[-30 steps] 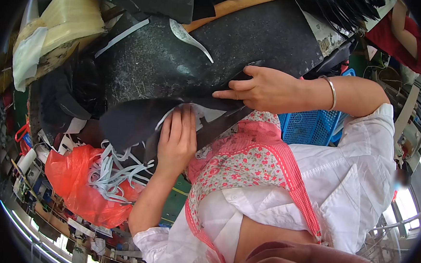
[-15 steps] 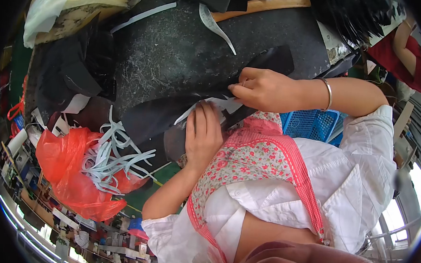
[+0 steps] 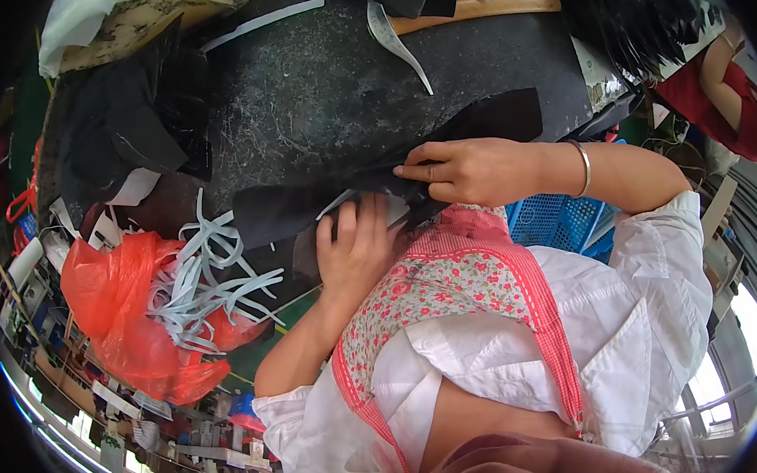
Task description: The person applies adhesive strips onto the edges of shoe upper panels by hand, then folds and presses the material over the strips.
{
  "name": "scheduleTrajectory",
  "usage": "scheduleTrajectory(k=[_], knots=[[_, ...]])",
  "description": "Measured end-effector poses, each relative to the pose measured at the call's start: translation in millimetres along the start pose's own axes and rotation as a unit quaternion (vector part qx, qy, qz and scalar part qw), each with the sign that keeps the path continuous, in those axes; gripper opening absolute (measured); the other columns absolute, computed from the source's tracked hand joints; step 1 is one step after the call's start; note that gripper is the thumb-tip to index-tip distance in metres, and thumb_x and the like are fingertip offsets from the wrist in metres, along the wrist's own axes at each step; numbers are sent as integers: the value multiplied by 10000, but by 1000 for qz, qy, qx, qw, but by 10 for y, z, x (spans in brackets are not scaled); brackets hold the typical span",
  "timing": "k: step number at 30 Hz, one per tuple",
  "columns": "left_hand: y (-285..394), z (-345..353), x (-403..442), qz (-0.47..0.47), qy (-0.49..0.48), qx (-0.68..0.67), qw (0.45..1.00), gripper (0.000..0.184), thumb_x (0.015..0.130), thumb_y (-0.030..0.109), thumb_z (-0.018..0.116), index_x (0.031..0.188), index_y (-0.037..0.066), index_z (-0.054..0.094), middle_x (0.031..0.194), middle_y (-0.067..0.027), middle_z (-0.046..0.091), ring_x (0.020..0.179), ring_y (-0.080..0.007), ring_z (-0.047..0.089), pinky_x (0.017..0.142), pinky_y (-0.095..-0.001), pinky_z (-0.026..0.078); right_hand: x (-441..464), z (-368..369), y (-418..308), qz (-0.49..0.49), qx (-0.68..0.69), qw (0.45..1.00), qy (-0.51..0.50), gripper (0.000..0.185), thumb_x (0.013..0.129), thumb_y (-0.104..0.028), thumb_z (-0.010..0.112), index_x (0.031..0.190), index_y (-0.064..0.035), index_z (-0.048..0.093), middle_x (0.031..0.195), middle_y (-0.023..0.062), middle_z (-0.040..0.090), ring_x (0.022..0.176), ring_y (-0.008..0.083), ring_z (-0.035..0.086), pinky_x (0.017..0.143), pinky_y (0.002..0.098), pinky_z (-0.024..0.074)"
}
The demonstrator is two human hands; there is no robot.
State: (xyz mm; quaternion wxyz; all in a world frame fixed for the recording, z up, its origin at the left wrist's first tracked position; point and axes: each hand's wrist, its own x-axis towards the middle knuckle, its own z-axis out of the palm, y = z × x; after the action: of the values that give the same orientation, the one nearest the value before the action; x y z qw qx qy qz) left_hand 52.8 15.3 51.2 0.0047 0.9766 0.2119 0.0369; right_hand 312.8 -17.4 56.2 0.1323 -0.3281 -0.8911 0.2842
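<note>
A long black sheet of leather-like material (image 3: 285,203) lies across the near edge of the dark worktable (image 3: 310,85). Part of it is turned over and shows a pale underside (image 3: 395,210). My left hand (image 3: 356,248) holds this turned part, its fingers bent over it and the thumb hidden. To its right, my right hand (image 3: 465,171), with a ring and a silver bracelet, pinches the folded edge of the sheet. The sheet's far end (image 3: 498,118) sticks out beyond my right hand.
A red plastic bag (image 3: 119,299) with pale strips (image 3: 206,287) hangs at the left. A white curved tool (image 3: 399,47) and a pale strip (image 3: 266,23) lie at the back. Black pieces (image 3: 125,126) are piled left. A blue basket (image 3: 557,221) stands right; another person's arm (image 3: 719,84) shows beyond.
My right hand has shifted slightly left and down along the sheet, its fingers straighter. My left hand's fingers have bent and spread a little, and less of the pale underside shows.
</note>
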Motion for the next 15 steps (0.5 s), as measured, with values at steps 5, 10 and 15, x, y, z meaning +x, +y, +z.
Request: scheduleTrajectory(k=[5,10,15], knots=[[-157,-95,-61,-28,74,-109,991,339,751,333,787,957,86,684,980,-38,624,926,-251,526,776,-361,421,123,-41,39,-9,56,998,-36,249,690,-105,661,853,83,650,1296,216,577,1179,325,528,945,337,508],[-298,-147,-114,-169,157,-97,968,253,693,155,844,798,69,631,816,-56,570,753,-273,512,669,-374,415,242,-21,-73,64,94,993,23,367,685,-225,744,887,62,636,1227,205,609,1030,315,578,868,343,527],[-329,-87,-121,-278,153,-162,934,263,682,111,839,732,50,588,751,-71,532,743,-291,505,667,-400,411,419,204,-370,201,33,969,136,341,705,-174,735,891,26,530,1048,201,616,916,329,591,777,375,527]])
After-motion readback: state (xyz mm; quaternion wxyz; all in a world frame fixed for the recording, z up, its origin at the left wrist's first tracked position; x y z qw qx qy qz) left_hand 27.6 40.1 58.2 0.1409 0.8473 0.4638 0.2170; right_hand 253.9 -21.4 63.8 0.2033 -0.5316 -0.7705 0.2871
